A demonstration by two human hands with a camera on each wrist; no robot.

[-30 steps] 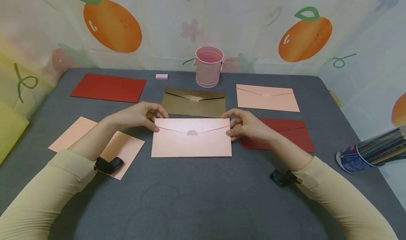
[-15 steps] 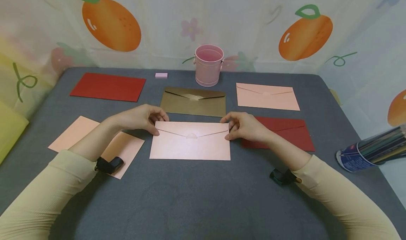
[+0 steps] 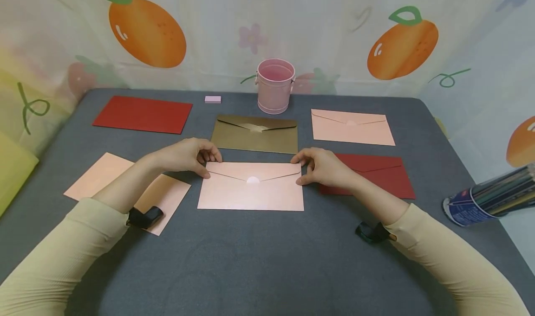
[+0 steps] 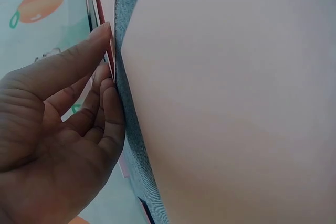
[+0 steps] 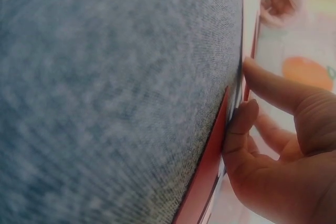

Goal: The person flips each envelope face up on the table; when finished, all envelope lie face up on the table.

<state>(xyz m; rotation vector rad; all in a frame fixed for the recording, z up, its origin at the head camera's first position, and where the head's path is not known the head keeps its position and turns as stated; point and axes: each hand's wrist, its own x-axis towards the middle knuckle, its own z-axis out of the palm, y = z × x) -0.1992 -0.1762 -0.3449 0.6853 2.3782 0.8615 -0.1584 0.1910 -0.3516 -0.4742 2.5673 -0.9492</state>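
Fruit-printed cloth point(image 3: 225, 33) lined the far side of the grey desk point(image 3: 267, 265). Clock positions were referenced to the centre envelope point(image 3: 251, 195), which was pale pink and lay on the desk in front of the person, long edges crosswise, flap side up, with a white half-round seal mark at its middle.

Left hand point(image 3: 188, 153): gripped the envelope at its 10 o'clock corner, thumb at the side edge, fingers curled at the far edge. Right hand point(image 3: 323, 165): gripped the 2 o'clock corner in the same manner.

At 12 o'clock, just beyond, lay a gold envelope point(image 3: 256, 139); a pink pail point(image 3: 275, 93) stood upright behind it. At 2 o'clock lay another pink envelope point(image 3: 351, 130). At 3 o'clock were a red envelope point(image 3: 376, 177), partly covered by the right hand, and, well apart, a blue can point(image 3: 468, 209) of pencils point(image 3: 507, 195). A peach rectangle point(image 3: 169, 193) lay at 9 o'clock beneath the left forearm. At 10 o'clock lay a red rectangle point(image 3: 142, 115); at 11, a lilac block point(image 3: 212, 99).
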